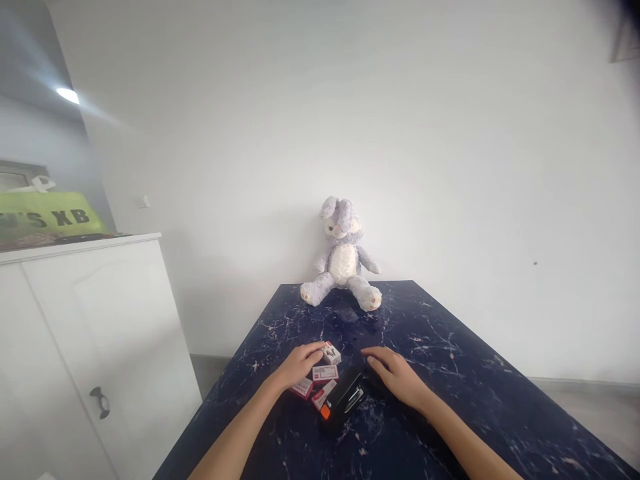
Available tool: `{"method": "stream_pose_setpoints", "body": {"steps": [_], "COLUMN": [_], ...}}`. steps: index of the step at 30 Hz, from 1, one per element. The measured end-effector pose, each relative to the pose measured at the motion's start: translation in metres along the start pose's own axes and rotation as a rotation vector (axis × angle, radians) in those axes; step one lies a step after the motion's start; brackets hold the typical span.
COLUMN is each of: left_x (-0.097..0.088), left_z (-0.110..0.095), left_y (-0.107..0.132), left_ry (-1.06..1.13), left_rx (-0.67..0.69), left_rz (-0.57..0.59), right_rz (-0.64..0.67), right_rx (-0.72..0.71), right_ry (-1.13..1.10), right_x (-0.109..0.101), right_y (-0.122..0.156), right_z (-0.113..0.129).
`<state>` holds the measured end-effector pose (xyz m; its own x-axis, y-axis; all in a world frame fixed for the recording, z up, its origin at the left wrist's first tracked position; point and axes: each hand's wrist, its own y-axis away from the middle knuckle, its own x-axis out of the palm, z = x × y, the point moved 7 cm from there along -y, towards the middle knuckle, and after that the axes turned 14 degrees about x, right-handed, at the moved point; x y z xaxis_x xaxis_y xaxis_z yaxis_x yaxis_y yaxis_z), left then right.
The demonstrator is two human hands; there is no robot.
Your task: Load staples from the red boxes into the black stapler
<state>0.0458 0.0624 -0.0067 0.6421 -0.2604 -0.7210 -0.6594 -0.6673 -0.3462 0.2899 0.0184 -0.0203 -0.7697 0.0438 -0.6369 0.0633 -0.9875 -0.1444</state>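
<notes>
My left hand (299, 365) rests on the dark marble table (450, 400), fingers curled around a small white and red box (331, 352) that stands tilted at its fingertips. Three more small boxes (324, 374) lie flat just beside and below that hand. A black stapler (343, 397) with an orange end lies in front of me between my hands. My right hand (395, 375) lies palm down on the table to the right of the stapler, fingers stretched out and touching its far end.
A grey and white plush rabbit (342, 257) sits at the table's far edge against the white wall. A white cabinet (95, 340) with a green bag (47, 215) on top stands to the left.
</notes>
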Motion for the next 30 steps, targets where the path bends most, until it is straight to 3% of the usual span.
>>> {"method": "stream_pose_setpoints", "body": {"steps": [4,6,8,15,25,30], "left_x": [0.008,0.012,0.015,0.012,0.011,0.004], "left_z": [-0.012,-0.021,-0.031,-0.039,-0.035,-0.029], "left_y": [0.003,0.002,0.002,0.005,0.009,0.013], "left_ry": [-0.053,-0.082,-0.101,-0.212,-0.245,-0.253], "left_rx": [0.029,0.060,0.103,0.125,0.121,0.084], "left_rz": [0.030,0.050,0.070,0.047,-0.009,-0.008], "right_rz": [0.255,0.404,0.473,0.322,0.315,0.256], "right_rx": [-0.024,-0.032,-0.019,-0.037,-0.010,0.029], "right_ry": [-0.416,-0.479,-0.448,-0.176,-0.066,-0.001], "right_x": [0.009,0.021,0.030,0.031,0.033,0.023], "right_y": [0.014,0.023,0.028,0.025,0.023,0.018], "right_z": [0.029,0.043,0.050,0.047,0.040,0.029]}}
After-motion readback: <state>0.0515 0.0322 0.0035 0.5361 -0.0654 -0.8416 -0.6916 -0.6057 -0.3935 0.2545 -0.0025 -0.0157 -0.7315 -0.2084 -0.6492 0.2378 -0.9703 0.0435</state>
